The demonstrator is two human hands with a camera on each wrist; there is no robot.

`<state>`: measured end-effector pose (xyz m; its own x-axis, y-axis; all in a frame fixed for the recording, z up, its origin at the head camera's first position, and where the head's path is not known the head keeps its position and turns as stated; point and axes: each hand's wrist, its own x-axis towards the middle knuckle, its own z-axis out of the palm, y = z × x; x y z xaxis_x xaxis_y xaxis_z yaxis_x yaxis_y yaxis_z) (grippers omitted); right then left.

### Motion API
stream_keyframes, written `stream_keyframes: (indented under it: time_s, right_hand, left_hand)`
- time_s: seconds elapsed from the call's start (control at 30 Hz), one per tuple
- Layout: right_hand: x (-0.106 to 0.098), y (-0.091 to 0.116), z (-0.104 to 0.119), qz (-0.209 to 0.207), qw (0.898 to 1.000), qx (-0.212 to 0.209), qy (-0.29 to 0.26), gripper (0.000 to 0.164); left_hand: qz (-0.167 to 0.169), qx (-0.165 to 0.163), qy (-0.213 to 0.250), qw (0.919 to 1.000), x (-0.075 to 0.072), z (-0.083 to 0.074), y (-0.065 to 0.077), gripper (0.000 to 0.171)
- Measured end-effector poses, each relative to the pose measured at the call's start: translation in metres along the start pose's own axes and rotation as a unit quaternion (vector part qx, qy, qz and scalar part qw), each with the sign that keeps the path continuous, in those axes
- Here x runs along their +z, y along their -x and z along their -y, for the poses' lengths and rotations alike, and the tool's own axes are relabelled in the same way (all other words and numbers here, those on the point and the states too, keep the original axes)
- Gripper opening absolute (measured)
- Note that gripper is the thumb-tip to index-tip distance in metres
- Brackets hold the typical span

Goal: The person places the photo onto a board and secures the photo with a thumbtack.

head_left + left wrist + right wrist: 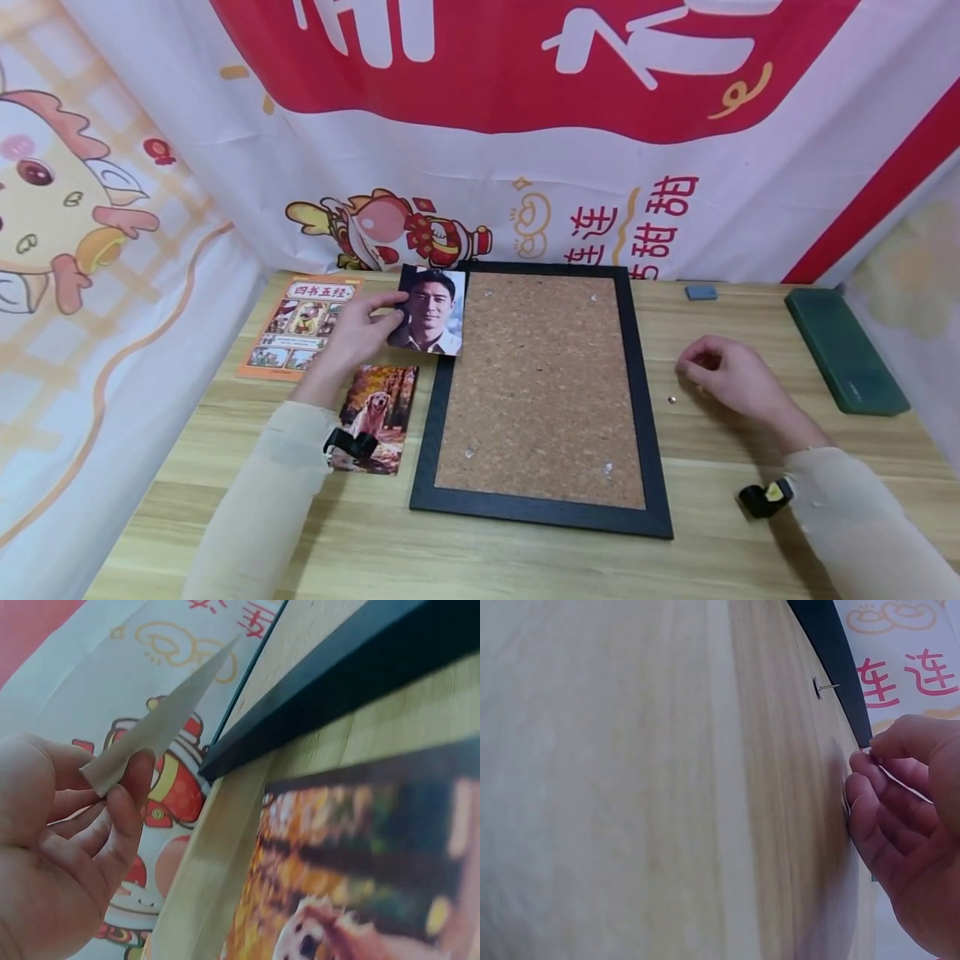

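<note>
- Left hand [362, 331] pinches the photo [433, 317] edgewise, leaving its face uncovered, near the corkboard's [547, 392] upper-left corner.
- Right hand [729, 377]: fingertips together near a tack [672, 400]; grip, I can't tell.

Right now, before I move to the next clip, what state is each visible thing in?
Portrait photo: held raised, pinched by the left hand
Right hand: fingers curled; whether they hold anything is unclear
Thumbtack: loose, head down, point up
Corkboard: lying cork side up
Dog photo: flat, picture up
Booklet: closed, cover up
Green case: lying flat, apparently closed
</note>
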<state>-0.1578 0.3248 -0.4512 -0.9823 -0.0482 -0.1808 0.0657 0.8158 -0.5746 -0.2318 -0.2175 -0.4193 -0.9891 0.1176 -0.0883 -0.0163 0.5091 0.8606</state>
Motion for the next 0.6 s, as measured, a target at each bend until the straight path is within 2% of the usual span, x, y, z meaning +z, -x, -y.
stream_keyframes:
  time_s: [0.33, 0.6]
  right_hand:
    - [-0.003, -0.004, 0.004, 0.015, 1.0, 0.008, -0.007, 0.031]
    - [-0.003, -0.005, 0.012, 0.021, 0.999, -0.008, -0.025, 0.028]
  left_hand:
    - [0.054, -0.018, 0.037, 0.9977, 0.027, -0.016, -0.01, 0.047]
    - [0.084, 0.004, 0.032, 0.996, 0.053, -0.027, -0.019, 0.048]
